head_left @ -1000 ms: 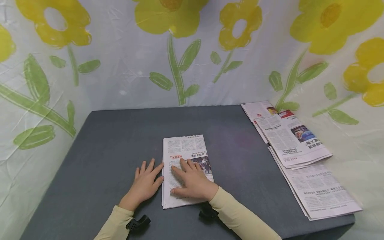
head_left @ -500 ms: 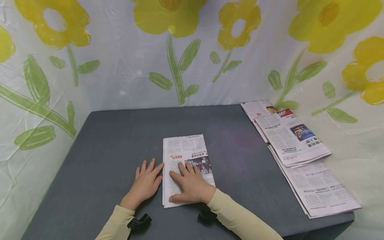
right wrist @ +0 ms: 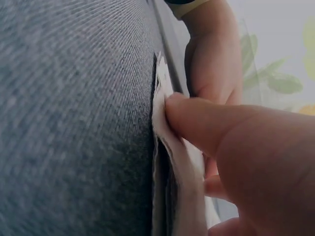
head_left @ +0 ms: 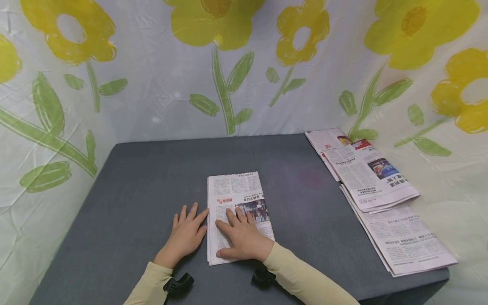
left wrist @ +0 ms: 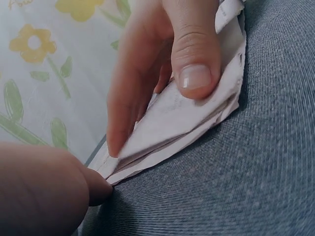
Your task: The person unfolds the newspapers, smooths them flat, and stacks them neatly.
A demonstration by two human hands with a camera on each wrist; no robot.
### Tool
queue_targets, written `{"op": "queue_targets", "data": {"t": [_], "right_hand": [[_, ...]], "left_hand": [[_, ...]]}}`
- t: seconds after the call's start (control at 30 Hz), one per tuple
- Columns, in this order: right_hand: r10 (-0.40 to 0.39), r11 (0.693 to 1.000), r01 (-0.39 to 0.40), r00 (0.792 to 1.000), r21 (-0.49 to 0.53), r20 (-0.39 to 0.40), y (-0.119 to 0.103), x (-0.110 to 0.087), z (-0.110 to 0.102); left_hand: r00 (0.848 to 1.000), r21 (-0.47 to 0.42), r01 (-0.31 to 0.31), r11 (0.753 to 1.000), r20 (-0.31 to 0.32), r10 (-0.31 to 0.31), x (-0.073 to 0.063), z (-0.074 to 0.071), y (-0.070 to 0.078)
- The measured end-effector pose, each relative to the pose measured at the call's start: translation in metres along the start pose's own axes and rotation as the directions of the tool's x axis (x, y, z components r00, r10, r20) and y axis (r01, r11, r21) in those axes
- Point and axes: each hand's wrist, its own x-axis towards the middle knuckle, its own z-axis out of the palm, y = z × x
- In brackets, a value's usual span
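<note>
A folded newspaper point(head_left: 238, 186) lies flat on the dark grey table, its layered edge showing in the left wrist view and the right wrist view. My right hand point(head_left: 244, 239) rests on its lower half with fingers spread; the thumb point(right wrist: 197, 118) presses near the edge closest to me. My left hand point(head_left: 184, 233) lies on the table to the left, fingers spread, index fingertip at the paper's left edge. In the left wrist view that left hand point(left wrist: 44, 189) touches the corner, with the right hand's thumb point(left wrist: 197, 64) above the sheets. Part of the page is hidden under the right hand.
Several more folded newspapers point(head_left: 370, 178) overlap in a slanting row along the table's right side. The grey table point(head_left: 152, 178) meets a white curtain point(head_left: 152, 84) with yellow flowers at the back and sides. A black wrist camera point(head_left: 179, 284) sits on each wrist.
My right hand has slid slightly toward me over the newspaper, uncovering more of the printed photo, then stopped. My left hand stays at the left edge.
</note>
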Motion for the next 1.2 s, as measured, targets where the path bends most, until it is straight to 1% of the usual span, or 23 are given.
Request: {"op": "queue_targets", "data": {"t": [0.07,0.13,0.2,0.27,0.33,0.4,0.47,0.53,0.57,0.6,0.7,0.73,0.8,0.83,0.9,0.97,1.0,1.03,1.13,1.2], "right_hand": [[0.009,1.000,-0.009,1.000,0.007,-0.017,0.000,0.001,0.001],[0.015,1.000,-0.014,0.998,0.018,-0.054,0.000,0.002,0.002],[0.013,0.999,-0.007,0.992,0.045,-0.122,0.000,0.003,0.001],[0.014,0.995,0.007,0.978,0.102,-0.207,0.000,0.004,-0.001],[0.032,0.985,0.021,0.954,0.173,-0.298,0.001,0.004,-0.004],[0.073,0.960,0.035,0.926,0.276,-0.371,0.002,0.003,-0.009],[0.133,0.923,0.042,0.898,0.383,-0.419,0.005,0.001,-0.014],[0.203,0.873,0.049,0.868,0.485,-0.453,0.007,-0.002,-0.021],[0.242,0.836,0.058,0.853,0.545,-0.462,0.009,-0.004,-0.024],[0.282,0.790,0.070,0.841,0.609,-0.462,0.011,-0.005,-0.027],[0.403,0.652,0.124,0.779,0.748,-0.480,0.020,-0.011,-0.038],[0.443,0.604,0.145,0.756,0.784,-0.482,0.023,-0.013,-0.041],[0.521,0.497,0.191,0.715,0.847,-0.467,0.032,-0.019,-0.046],[0.555,0.451,0.216,0.692,0.866,-0.461,0.035,-0.023,-0.049],[0.617,0.340,0.263,0.663,0.903,-0.425,0.043,-0.031,-0.053],[0.668,0.231,0.300,0.643,0.926,-0.375,0.050,-0.040,-0.055],[0.685,0.188,0.313,0.637,0.931,-0.353,0.054,-0.045,-0.056],[0.698,0.154,0.323,0.633,0.934,-0.334,0.057,-0.049,-0.056],[0.740,0.065,0.338,0.615,0.939,-0.272,0.067,-0.063,-0.057],[0.760,-0.001,0.370,0.604,0.929,-0.239,0.074,-0.072,-0.058]], "left_hand": [[1.000,0.002,0.003,1.000,0.001,-0.003,0.000,0.001,0.000],[1.000,0.000,0.000,1.000,-0.005,0.000,-0.001,0.001,0.000],[1.000,-0.003,-0.004,1.000,-0.009,0.004,-0.001,0.001,0.000],[1.000,-0.005,-0.009,1.000,-0.017,0.009,-0.001,0.001,-0.001],[1.000,-0.007,-0.011,1.000,-0.021,0.010,-0.001,0.001,-0.002],[1.000,-0.010,-0.010,1.000,-0.023,0.010,-0.001,0.001,-0.002],[1.000,-0.010,-0.008,1.000,-0.021,0.008,-0.001,0.001,-0.003],[0.999,-0.011,-0.013,1.000,-0.029,0.013,-0.001,0.000,-0.003],[0.999,-0.013,-0.016,1.000,-0.033,0.015,-0.001,0.000,-0.003],[0.999,-0.013,-0.017,1.000,-0.034,0.016,-0.001,-0.001,-0.003],[0.999,-0.017,-0.024,1.000,-0.048,0.023,0.000,-0.002,-0.004],[0.998,-0.016,-0.027,1.000,-0.050,0.026,0.000,-0.002,-0.004],[0.998,-0.019,-0.035,0.999,-0.056,0.034,0.001,-0.002,-0.004],[0.997,-0.019,-0.039,0.999,-0.062,0.038,0.001,-0.002,-0.004],[0.997,-0.021,-0.045,0.999,-0.066,0.043,0.002,-0.002,-0.003],[0.997,-0.025,-0.043,0.999,-0.064,0.041,0.002,-0.003,-0.002],[0.998,-0.024,-0.038,0.999,-0.059,0.037,0.002,-0.003,-0.002],[0.998,-0.025,-0.032,0.999,-0.055,0.031,0.001,-0.003,-0.001],[0.999,-0.024,-0.017,1.000,-0.043,0.016,0.001,-0.004,-0.001],[0.999,-0.027,-0.009,1.000,-0.033,0.008,0.002,-0.004,-0.001]]}}
